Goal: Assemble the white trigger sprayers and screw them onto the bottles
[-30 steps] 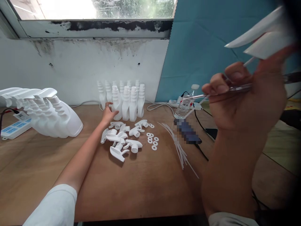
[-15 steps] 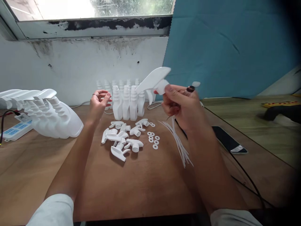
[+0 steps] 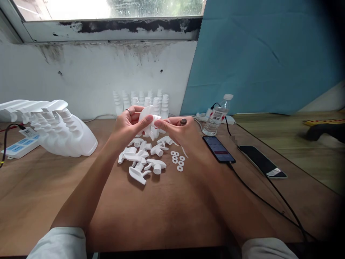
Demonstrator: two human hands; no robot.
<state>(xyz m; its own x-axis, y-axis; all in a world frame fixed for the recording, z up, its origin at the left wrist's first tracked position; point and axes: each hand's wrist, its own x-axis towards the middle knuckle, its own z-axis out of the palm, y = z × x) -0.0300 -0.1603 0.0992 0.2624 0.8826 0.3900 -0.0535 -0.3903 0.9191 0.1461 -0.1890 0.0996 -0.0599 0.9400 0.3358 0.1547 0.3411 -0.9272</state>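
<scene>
A white trigger spray head (image 3: 147, 114) is held up in front of the bottles. My left hand (image 3: 129, 122) is closed around its body, the thumb lying along it. My right hand (image 3: 179, 129) pinches at its ribbed collar (image 3: 156, 118), fingertips partly hidden; whether a small part is between them does not show. A small dark brown round thing (image 3: 183, 122) sits at my right hand's fingers. Below lie several loose white trigger spray heads (image 3: 137, 175) in a pile. White ring washers (image 3: 180, 163) lie right of them. Thin white tubes (image 3: 184, 152) are mostly covered by my right forearm.
White bottles (image 3: 165, 104) stand at the wall behind my hands. Bottles with spray heads (image 3: 64, 133) lean at left beside a power strip (image 3: 21, 147). On the right are a water bottle (image 3: 215, 120), a lit phone (image 3: 219, 149), a dark phone (image 3: 262, 162) and black cables (image 3: 253, 196).
My right hand has brought the spray head left and down to my left hand, which now grips it. The water bottle and lit phone have come into sight.
</scene>
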